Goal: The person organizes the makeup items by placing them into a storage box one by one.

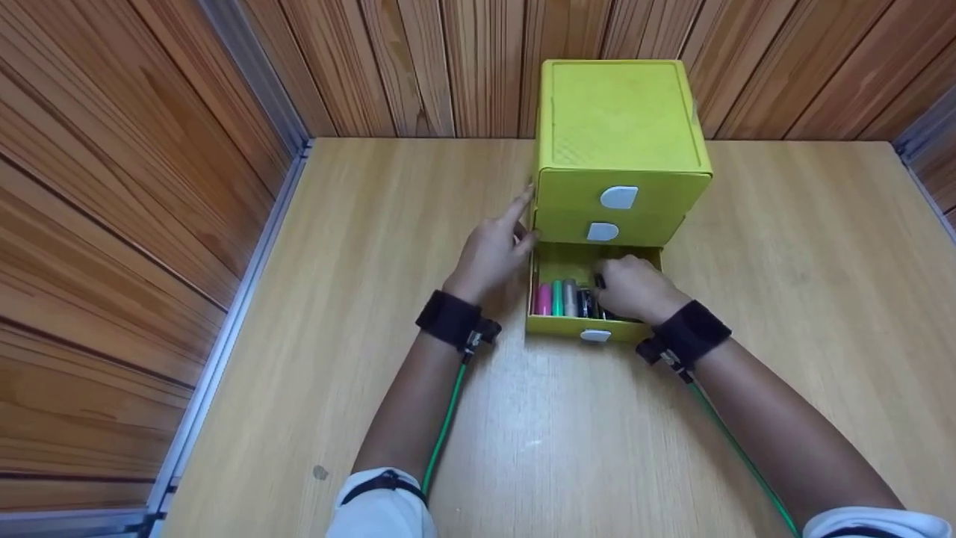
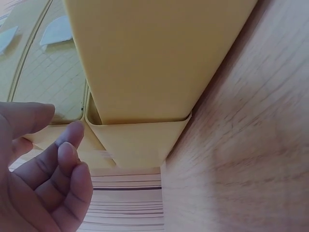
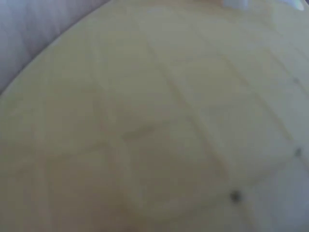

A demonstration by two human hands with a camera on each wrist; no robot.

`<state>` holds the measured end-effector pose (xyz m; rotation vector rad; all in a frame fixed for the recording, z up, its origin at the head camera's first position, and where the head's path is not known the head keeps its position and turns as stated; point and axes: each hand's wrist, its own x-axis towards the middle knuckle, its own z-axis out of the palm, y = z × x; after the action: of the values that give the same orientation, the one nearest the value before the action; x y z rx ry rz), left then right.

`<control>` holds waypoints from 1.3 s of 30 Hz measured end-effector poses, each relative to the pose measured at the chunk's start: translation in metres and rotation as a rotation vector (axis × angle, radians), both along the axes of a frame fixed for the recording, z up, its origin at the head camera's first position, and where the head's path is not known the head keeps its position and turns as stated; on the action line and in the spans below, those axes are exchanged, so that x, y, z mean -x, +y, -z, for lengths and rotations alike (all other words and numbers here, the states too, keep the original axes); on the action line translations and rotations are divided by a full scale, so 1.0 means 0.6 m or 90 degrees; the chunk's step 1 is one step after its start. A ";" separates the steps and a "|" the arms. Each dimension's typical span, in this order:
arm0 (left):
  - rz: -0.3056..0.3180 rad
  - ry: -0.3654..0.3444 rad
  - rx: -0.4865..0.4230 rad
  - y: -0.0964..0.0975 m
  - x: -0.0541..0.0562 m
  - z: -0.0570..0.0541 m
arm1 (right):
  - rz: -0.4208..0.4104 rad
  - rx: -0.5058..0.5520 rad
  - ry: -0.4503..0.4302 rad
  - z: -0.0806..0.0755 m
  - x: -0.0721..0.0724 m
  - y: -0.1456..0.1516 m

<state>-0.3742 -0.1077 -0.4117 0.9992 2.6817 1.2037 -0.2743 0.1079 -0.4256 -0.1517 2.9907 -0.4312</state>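
A small yellow-green drawer unit (image 1: 624, 112) stands on the table, its bottom drawer (image 1: 553, 326) pulled out. Inside lie a pink pen (image 1: 544, 300), a green pen (image 1: 557, 299), a grey pen (image 1: 570, 299) and dark ones side by side. My right hand (image 1: 638, 288) reaches into the drawer with curled fingers, pinching what looks like a black pen (image 1: 600, 281); its fingertips are hidden. Beside the unit's left side is my left hand (image 1: 493, 250), index finger stretched toward the wall, loosely bent fingers (image 2: 77, 186) holding nothing. The drawer front (image 3: 159, 121) fills the right wrist view, blurred.
Two upper drawers with white tabs (image 1: 618, 197) are closed. Wood-plank walls (image 1: 478, 67) rise behind and to the left, with a metal rail (image 1: 246, 299) along the table's left edge. Green cables (image 1: 447, 418) run along both forearms.
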 end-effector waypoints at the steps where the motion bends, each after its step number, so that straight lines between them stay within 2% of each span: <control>1: 0.004 -0.003 -0.003 0.002 -0.001 -0.001 | 0.008 -0.003 -0.010 -0.002 -0.004 0.001; 9: 0.022 0.005 -0.020 0.005 -0.004 0.003 | 0.043 0.000 -0.040 -0.006 -0.028 -0.007; 14: 0.025 -0.005 -0.028 -0.010 -0.006 0.017 | 0.048 0.000 -0.019 0.001 -0.039 -0.019; 17: 0.017 -0.012 -0.026 -0.023 -0.003 0.021 | 0.049 0.012 0.039 -0.002 -0.044 -0.026; 23: -0.049 -0.026 -0.028 -0.085 0.018 0.017 | 0.018 0.085 0.246 -0.015 -0.023 -0.044; 26: -0.072 -0.025 -0.024 -0.113 0.025 0.017 | 0.006 0.126 0.334 -0.010 -0.020 -0.041; 29: -0.087 -0.022 -0.013 -0.138 0.024 0.020 | -0.004 0.159 0.379 0.006 -0.021 -0.029; 34: -0.099 0.023 0.040 -0.178 0.008 0.023 | -0.019 0.167 0.370 0.033 -0.025 0.005; 37: -0.099 0.050 0.082 -0.204 -0.011 0.028 | -0.049 0.161 0.323 0.042 -0.031 0.023; 39: -0.090 0.063 0.106 -0.219 -0.028 0.033 | -0.088 0.150 0.289 0.045 -0.037 0.029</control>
<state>-0.3573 -0.2394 -0.4317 0.8822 2.9151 0.9534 -0.2518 0.1256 -0.4528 -0.5426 3.3195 -0.8336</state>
